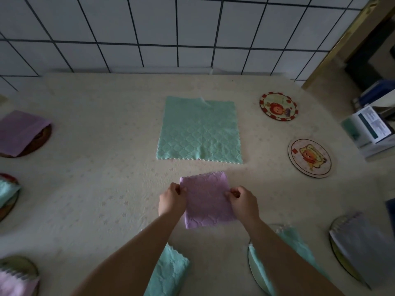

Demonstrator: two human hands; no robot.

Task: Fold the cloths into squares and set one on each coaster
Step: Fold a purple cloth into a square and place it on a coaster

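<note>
both hands (172, 198) (243, 200) pinch folded purple cloth (208, 201), arms outstretched.

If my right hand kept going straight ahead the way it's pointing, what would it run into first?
The right hand, pinching the folded purple cloth, points up the table toward the spread green cloth. That cloth's near scalloped edge would probably come first, though the hand's height above the table is unclear.
</note>
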